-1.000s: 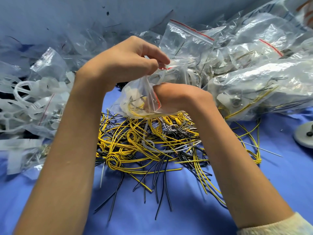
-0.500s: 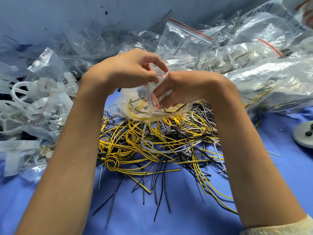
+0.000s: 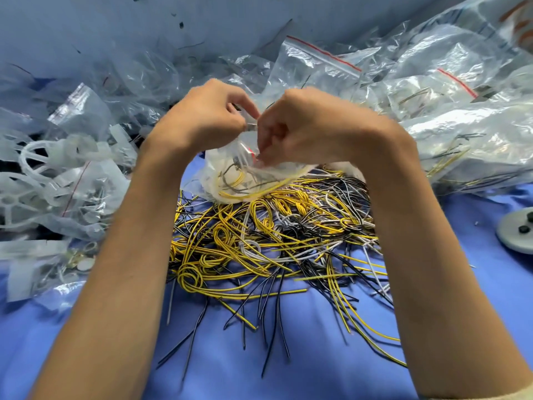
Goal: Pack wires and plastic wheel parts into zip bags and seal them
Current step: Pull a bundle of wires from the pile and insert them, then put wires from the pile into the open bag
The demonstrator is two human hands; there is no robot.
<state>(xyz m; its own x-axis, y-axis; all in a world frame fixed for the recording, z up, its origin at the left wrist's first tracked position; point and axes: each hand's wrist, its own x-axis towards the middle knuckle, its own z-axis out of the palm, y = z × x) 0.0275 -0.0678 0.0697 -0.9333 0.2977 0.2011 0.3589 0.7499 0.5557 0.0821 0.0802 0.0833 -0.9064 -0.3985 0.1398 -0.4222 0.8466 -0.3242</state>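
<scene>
A small clear zip bag (image 3: 230, 174) with a red-lined mouth hangs between my hands above the wire pile. Yellow and dark wires and a pale plastic part show through it. My left hand (image 3: 207, 116) pinches the bag's top edge from the left. My right hand (image 3: 300, 128) pinches the same edge from the right, fingers curled, knuckles close to the left hand. Below lies a tangled pile of yellow, black and white wires (image 3: 274, 243) on the blue cloth (image 3: 288, 365).
White plastic wheel parts (image 3: 31, 180) and empty bags lie heaped at the left. Filled zip bags (image 3: 450, 116) are stacked at the back right. A grey round disc (image 3: 516, 232) sits at the right edge. A blue wall rises behind.
My right hand has risen from the bag's side up to its mouth, beside my left hand. The bag has lifted slightly and both hands now pinch its top edge.
</scene>
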